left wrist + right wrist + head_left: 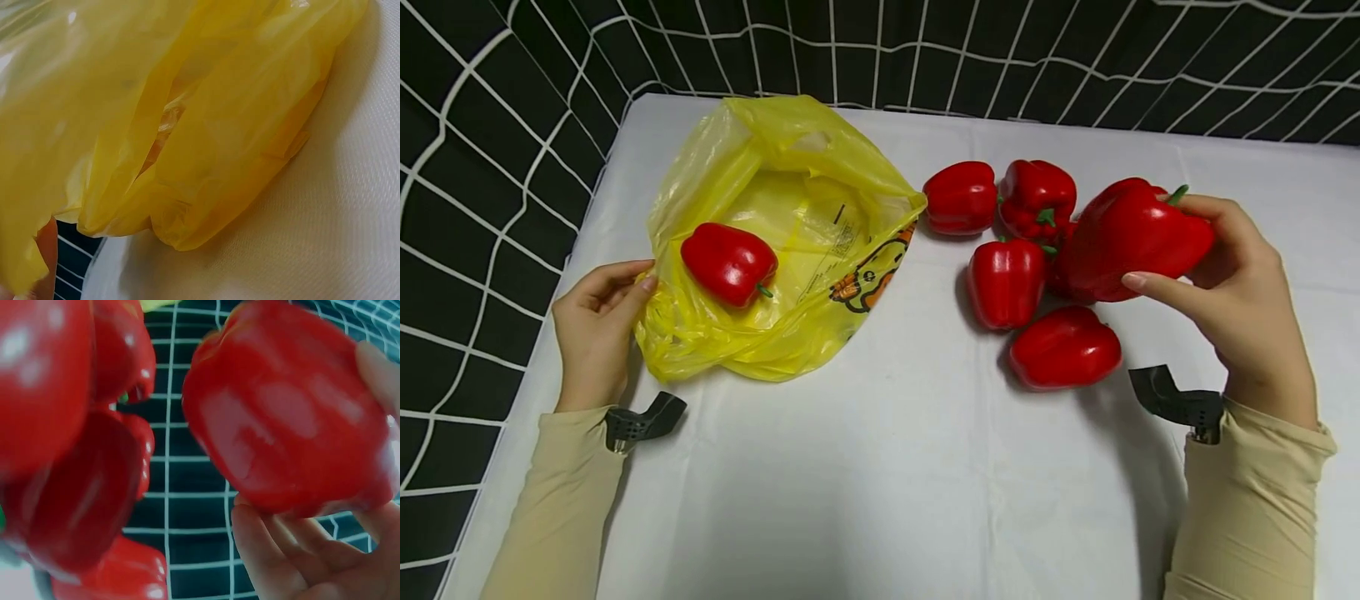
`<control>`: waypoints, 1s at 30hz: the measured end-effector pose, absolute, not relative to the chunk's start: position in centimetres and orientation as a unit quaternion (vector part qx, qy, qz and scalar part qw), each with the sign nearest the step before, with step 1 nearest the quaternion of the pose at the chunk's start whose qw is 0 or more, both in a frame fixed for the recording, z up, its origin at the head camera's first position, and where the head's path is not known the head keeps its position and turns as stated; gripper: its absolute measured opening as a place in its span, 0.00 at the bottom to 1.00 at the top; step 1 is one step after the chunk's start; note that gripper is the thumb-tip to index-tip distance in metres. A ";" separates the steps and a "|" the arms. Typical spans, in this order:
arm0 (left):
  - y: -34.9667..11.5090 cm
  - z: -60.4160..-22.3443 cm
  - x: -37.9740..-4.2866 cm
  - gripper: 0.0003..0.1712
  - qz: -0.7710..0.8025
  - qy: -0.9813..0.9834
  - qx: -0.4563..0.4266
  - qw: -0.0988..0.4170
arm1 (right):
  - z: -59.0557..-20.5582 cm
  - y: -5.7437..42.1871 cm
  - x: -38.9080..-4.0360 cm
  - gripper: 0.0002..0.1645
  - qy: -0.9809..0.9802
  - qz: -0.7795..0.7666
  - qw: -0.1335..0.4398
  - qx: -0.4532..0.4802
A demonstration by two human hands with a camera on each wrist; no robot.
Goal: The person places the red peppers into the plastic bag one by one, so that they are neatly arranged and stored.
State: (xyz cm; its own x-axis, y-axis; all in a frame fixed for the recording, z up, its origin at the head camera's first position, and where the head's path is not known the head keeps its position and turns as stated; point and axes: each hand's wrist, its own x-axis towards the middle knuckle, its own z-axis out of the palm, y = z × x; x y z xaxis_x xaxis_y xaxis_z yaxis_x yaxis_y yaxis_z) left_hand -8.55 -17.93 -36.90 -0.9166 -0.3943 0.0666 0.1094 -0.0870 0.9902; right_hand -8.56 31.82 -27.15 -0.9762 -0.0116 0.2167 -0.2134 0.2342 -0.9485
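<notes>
My left hand [597, 329] pinches the left edge of a yellow plastic bag [752, 354] between thumb and fingers. The bag lies with its mouth spread open, and one red bell pepper [732, 262] with a green stem rests inside. In the left wrist view, folds of the bag [219, 144] cover most of the picture. On the right, my right hand [1251, 283] grips another red bell pepper [1127, 242], thumb on the near side and fingers round its stem end. This pepper is raised above the table; the right wrist view shows its glossy side [281, 412].
Several more red bell peppers [1006, 285] lie clustered between the bag and my right hand, one partly hidden under the held pepper. All rest on a white-covered table [880, 467]. A dark barrier with white netting [880, 58] borders the back and left.
</notes>
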 end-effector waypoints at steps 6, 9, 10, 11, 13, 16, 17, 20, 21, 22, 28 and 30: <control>-18.0 -36.9 -8.5 0.09 -0.734 -0.647 0.104 0.177 | -27.3 30.1 -8.8 0.38 -0.757 0.644 0.051 0.100; -17.9 -36.9 -8.6 0.09 -0.732 -0.650 0.104 0.174 | -27.3 29.2 -8.9 0.39 -0.767 0.631 0.045 0.105; -17.9 -36.9 -8.6 0.09 -0.730 -0.653 0.106 0.172 | -27.3 28.8 -8.9 0.39 -0.776 0.620 0.043 0.104; -17.9 -36.9 -8.6 0.09 -0.728 -0.656 0.108 0.170 | -27.3 28.5 -8.9 0.39 -0.785 0.610 0.041 0.103; -17.9 -36.8 -8.6 0.09 -0.723 -0.661 0.110 0.166 | -27.2 27.7 -8.9 0.39 -0.809 0.580 0.038 0.092; -18.0 -36.8 -8.6 0.09 -0.719 -0.666 0.112 0.163 | -27.1 26.5 -8.9 0.40 -0.834 0.545 0.031 0.076; -18.0 -36.8 -8.6 0.09 -0.718 -0.667 0.112 0.163 | -27.0 26.1 -9.0 0.40 -0.838 0.540 0.028 0.073; -18.1 -36.8 -8.5 0.09 -0.718 -0.667 0.111 0.165 | -26.9 24.9 -9.3 0.39 -0.833 0.548 0.018 0.071; -18.1 -36.8 -8.5 0.09 -0.719 -0.666 0.110 0.166 | -26.8 24.5 -9.4 0.39 -0.829 0.555 0.013 0.072; -18.1 -36.8 -8.5 0.09 -0.719 -0.665 0.110 0.167 | -26.8 24.1 -9.5 0.39 -0.823 0.562 0.009 0.075; -18.1 -36.7 -8.5 0.08 -0.725 -0.659 0.107 0.168 | -26.9 21.3 -10.0 0.39 -0.838 0.538 -0.008 0.088; -18.1 -36.7 -8.5 0.09 -0.728 -0.657 0.105 0.169 | -26.8 20.3 -10.2 0.39 -0.844 0.528 -0.011 0.092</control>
